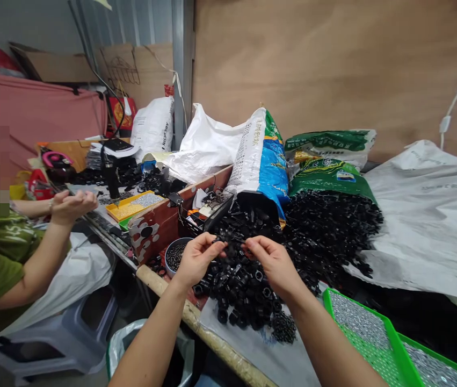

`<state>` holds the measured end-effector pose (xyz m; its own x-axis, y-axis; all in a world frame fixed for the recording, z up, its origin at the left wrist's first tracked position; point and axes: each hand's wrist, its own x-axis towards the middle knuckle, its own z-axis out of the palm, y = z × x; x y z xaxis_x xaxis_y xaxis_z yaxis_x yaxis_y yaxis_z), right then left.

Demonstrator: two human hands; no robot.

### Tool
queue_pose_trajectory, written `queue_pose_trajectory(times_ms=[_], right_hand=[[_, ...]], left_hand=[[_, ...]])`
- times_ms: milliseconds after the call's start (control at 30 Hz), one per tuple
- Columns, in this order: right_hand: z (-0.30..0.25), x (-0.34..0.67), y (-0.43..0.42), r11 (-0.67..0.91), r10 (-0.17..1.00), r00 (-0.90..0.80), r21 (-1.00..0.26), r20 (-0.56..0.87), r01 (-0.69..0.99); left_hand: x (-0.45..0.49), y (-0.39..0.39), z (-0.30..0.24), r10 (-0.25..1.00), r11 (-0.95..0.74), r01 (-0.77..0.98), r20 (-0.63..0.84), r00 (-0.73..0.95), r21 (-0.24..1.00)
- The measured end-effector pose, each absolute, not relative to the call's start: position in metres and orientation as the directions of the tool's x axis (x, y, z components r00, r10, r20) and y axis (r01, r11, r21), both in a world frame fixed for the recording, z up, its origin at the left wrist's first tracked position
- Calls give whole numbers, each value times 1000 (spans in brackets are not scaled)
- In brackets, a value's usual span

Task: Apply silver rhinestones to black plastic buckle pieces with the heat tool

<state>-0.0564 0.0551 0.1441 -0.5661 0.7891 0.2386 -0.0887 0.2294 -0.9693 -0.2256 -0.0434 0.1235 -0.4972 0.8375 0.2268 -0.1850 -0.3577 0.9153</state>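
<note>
- Head view, hands: the left hand (198, 260) and the right hand (268, 260) face each other over the table (264, 363), close together but not touching. Each brings thumb and forefinger together in a pinch, apparently on a small black part; against the dark background the exact shape of either piece cannot be told.
- Head view, working material: a heap of black ring-shaped parts (248, 293) lies beneath and between the hands, reaching toward the near edge of the table. A small pile of finer dark pieces (283, 327) sits beside the heap, next to the right forearm.
- Head view, surroundings: a bowl (168, 267) of small dark pieces stands near the near edge, left of the left hand. A green tray (367, 349) bearing small silvery pieces lies toward the table's right end. Farther from the near edge, a green sack (333, 174) lies open with black pieces massed before its mouth.
- Step in hand (judgement): close fingertip handling of single pieces; whether they are being joined or merely inspected cannot be told.
- Next move (judgement): any alignment of the two pieces would call for a light, steady pinch and level fingertips; a loose grip could drop a piece into the similar-looking heap.
</note>
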Motion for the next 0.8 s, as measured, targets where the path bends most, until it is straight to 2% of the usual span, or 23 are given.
queue_pose_trajectory(times_ms=[167,333,533,700,800], right_hand=[[154,-46,75,127,779,-602,-984,177,-126],[156,-47,77,132,763,-617,-981,192,-142],[148,-48,79,118,831,-520,-976,198,-183],[156,-94,96,291,871,-353,-937,342,-192],[161,-136,109,341,833,-427,-934,351,-104]], left_hand=[[-230,-47,123,856,-356,-332,163,-490,874],[-230,-48,121,851,-341,-331,140,-507,880],[-251,-47,110,734,-290,-92,159,-660,953],[-278,-56,115,579,-211,127,229,-783,969],[-287,-59,120,526,-202,204,282,-803,958]])
